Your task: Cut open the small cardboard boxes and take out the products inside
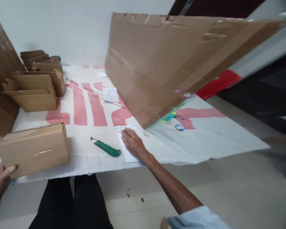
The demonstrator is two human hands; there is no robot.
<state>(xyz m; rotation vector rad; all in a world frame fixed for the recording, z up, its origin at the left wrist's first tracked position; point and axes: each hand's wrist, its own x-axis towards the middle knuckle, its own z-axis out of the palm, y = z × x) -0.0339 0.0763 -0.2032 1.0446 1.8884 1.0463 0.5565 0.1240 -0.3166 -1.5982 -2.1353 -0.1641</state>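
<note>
The left hand (1, 179) clasps the near-left brown rectangular cardboard box (35, 151), seemingly steadying it, while the right hand (133, 142), half-curled, rests on a white paper sheet (128, 155), any pinch unclear.

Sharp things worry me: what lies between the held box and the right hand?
In the head view, a green knife lies there on the cloth, blade showing.

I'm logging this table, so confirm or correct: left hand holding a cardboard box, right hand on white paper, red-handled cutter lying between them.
Not quite: the head view shows the cutter has a green handle, not red. The rest stands: left hand holding a cardboard box, right hand on white paper, cutter between them.
</note>
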